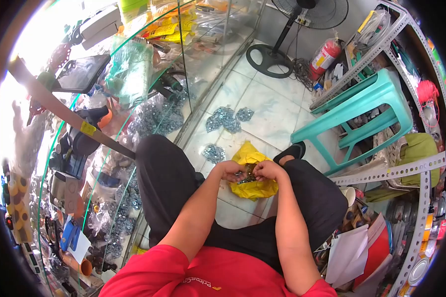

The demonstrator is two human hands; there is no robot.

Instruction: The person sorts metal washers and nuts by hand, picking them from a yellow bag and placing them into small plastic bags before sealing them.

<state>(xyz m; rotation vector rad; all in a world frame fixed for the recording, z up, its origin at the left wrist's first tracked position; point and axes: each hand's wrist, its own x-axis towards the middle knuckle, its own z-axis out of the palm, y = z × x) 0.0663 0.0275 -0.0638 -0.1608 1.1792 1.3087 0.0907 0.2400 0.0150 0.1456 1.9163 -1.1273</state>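
Note:
A yellow plastic bag (255, 190) lies opened out on the floor between my legs, with small metal hardware pieces (250, 173) showing in its mouth. Over its left side my left hand (231, 171) has its fingers closed around something small and shiny. My right hand (266, 170) is at the bag's right side, fingertips pinched together; what they hold is hidden. Just beyond my left hand sits a clear packet of metal nuts or washers (214, 153). More such packets (223, 120) lie farther off on the tiles.
A glass display case (183, 64) full of bagged hardware runs along the left. On the right are a teal plastic stool (352, 161) lying on its side and metal shelving (381, 173). A black stand fan (270, 60) and a red fire extinguisher (325, 58) stand at the back.

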